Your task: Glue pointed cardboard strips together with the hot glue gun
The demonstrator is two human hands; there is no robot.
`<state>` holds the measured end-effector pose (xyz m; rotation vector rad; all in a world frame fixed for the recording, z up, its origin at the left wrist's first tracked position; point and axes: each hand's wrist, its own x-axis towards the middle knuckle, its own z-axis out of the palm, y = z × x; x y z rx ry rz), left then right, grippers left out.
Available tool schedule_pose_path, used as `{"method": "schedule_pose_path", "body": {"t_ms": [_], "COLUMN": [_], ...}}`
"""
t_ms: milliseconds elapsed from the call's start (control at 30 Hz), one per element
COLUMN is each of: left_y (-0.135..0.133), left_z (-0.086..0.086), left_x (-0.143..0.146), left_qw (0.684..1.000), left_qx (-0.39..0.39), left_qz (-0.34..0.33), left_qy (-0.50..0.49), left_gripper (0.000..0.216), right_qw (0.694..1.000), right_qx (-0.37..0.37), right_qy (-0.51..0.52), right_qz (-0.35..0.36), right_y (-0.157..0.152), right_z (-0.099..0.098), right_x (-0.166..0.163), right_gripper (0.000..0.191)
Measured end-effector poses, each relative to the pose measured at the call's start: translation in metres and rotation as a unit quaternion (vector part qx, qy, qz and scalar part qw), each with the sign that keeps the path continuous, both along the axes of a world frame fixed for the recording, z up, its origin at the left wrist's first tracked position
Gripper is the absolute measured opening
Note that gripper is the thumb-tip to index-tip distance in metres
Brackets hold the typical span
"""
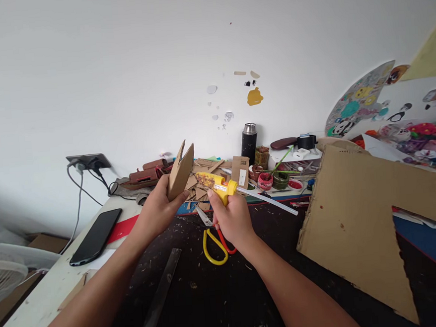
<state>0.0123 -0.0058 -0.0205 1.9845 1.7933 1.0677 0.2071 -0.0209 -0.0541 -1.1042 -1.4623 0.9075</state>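
My left hand (157,207) is closed round a small folded cardboard piece (181,170) and holds it upright above the dark cutting mat (212,293). My right hand (231,217) grips a yellow glue gun (217,182). The gun's nozzle points left at the cardboard piece, and a clear glue stick (269,200) juts out of its back to the right. The nozzle is close to the cardboard; whether it touches, I cannot tell. Under my right hand on the mat lie scissors (216,243) with yellow and red handles.
A large cut cardboard sheet (363,213) lies at the right. A metal ruler (160,297) rests on the mat, a black phone (96,236) at the left near a wall socket (88,162). Paint pots (266,180), a black flask (249,142) and cardboard scraps crowd the back edge.
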Motion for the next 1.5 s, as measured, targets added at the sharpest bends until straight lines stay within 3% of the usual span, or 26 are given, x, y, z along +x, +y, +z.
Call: {"method": "schedule_pose_path", "body": {"t_ms": [800, 1067, 1500], "left_y": [-0.0006, -0.0016, -0.0027], "left_z": [0.0019, 0.0025, 0.0048], "left_x": [0.0010, 0.0004, 0.0018], "left_qw": [1.000, 0.997, 0.997], "left_qx": [0.005, -0.053, -0.050], "left_qz": [-0.004, -0.009, -0.004], "left_qy": [-0.027, -0.057, -0.062], "left_gripper": [0.036, 0.045, 0.043], "right_qw": [1.000, 1.000, 1.000], "right_qx": [-0.002, 0.004, 0.009], "right_qy": [-0.018, -0.004, 0.008], "right_qz": [-0.006, 0.000, 0.000], "right_y": [0.0005, 0.0009, 0.0000], "right_z": [0.0006, -0.0008, 0.0011], "right_x": [0.0005, 0.0006, 0.0006], "right_gripper": [0.055, 0.057, 0.055]}}
